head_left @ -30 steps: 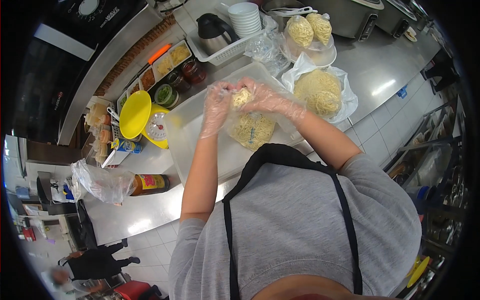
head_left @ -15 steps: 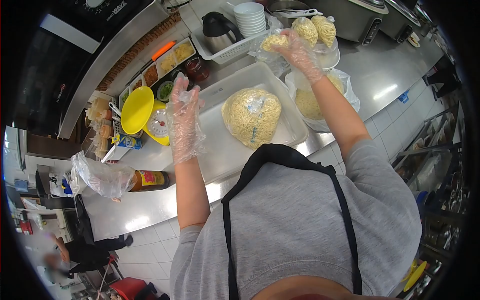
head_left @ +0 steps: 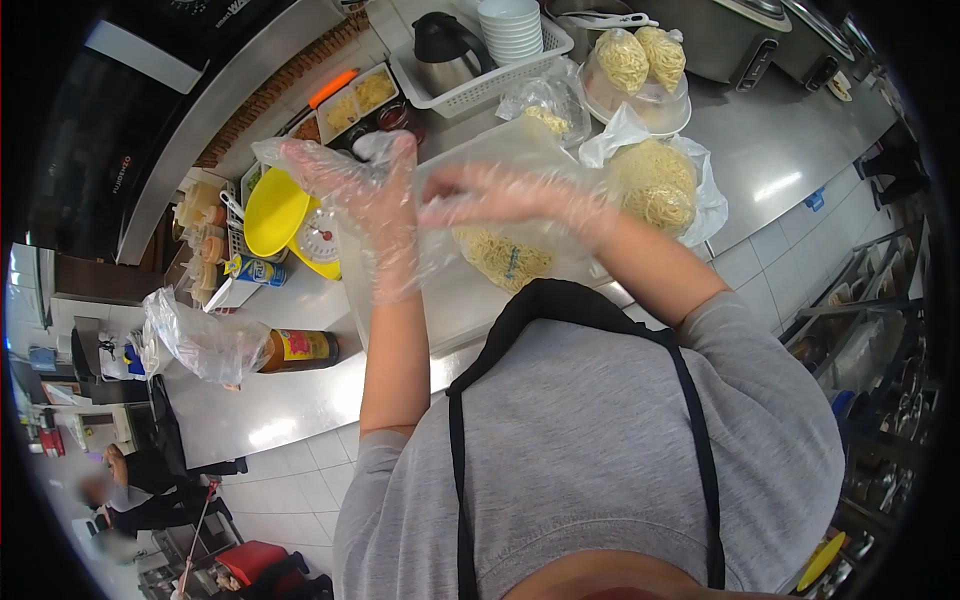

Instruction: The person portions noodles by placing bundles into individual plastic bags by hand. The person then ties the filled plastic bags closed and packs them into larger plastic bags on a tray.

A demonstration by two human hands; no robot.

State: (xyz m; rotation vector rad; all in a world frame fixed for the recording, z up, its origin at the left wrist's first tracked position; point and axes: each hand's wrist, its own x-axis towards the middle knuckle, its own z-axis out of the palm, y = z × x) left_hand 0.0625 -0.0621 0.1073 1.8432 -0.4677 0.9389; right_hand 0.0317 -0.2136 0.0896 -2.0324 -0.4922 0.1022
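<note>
My left hand point(head_left: 375, 205), in a clear plastic glove, is raised over the left side of the tray with thumb and fingers apart. Loose clear film crinkles around its fingers; whether it is all glove I cannot tell. My gloved right hand point(head_left: 500, 195) reaches leftward over the tray, fingers stretched and parted, slightly blurred, close to my left palm. Below it, a clear bag of noodles point(head_left: 505, 260) lies in the translucent tray point(head_left: 400, 325), partly hidden by the hand. A crumpled clear bag point(head_left: 550, 100) with a few noodles rests behind the tray.
Right of the tray stands a bulging noodle bag point(head_left: 655, 185); two smaller bags point(head_left: 622, 60) sit on a white container. A yellow scale point(head_left: 320, 240), food tubs point(head_left: 360, 100), a white basket point(head_left: 480, 95) and a sauce bottle point(head_left: 300, 350) line the counter. Another person is at lower left.
My right hand has left the small noodle bag at the back and swung left and down over the tray. My left hand has turned, its fingers now pointing left.
</note>
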